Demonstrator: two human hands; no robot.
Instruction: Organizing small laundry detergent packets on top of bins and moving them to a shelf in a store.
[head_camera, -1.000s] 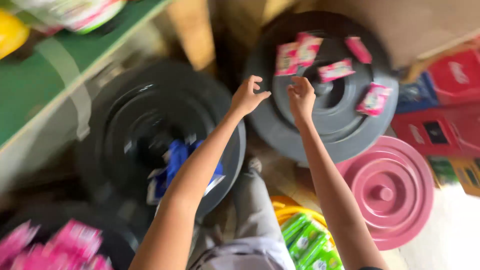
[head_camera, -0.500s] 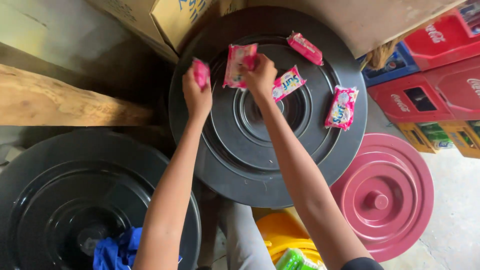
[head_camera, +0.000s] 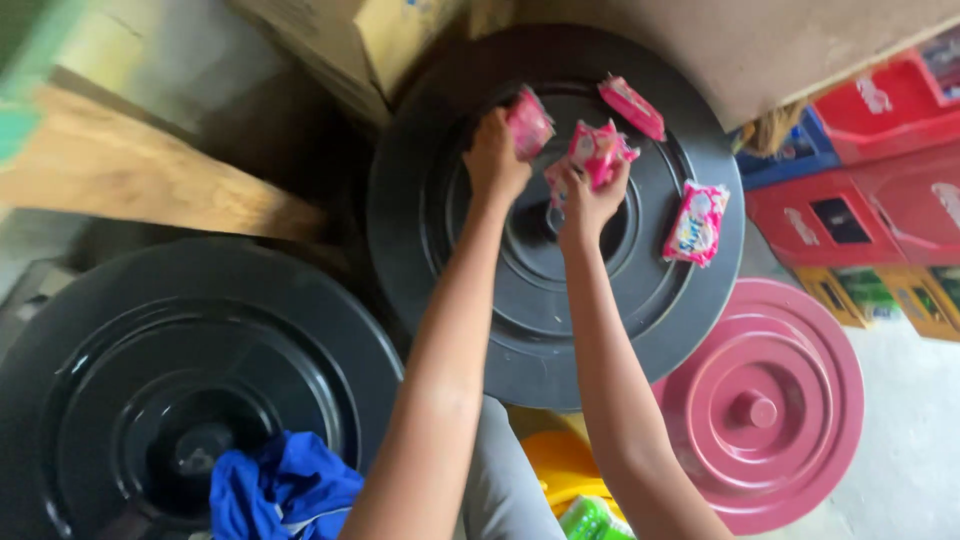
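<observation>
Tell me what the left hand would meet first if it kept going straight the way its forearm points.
The left hand, gripping a pink sachet, points up the black lid. Probably it meets the lid's far rim, then the cardboard box behind; depth is unclear.

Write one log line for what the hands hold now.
left hand: pink sachet | right hand: pink sachets | under: black lid

One camera sits on the person's head. It looks almost straight down, close over both arms, at a big black lid (head_camera: 560, 330) and the floor (head_camera: 915, 420).
</observation>
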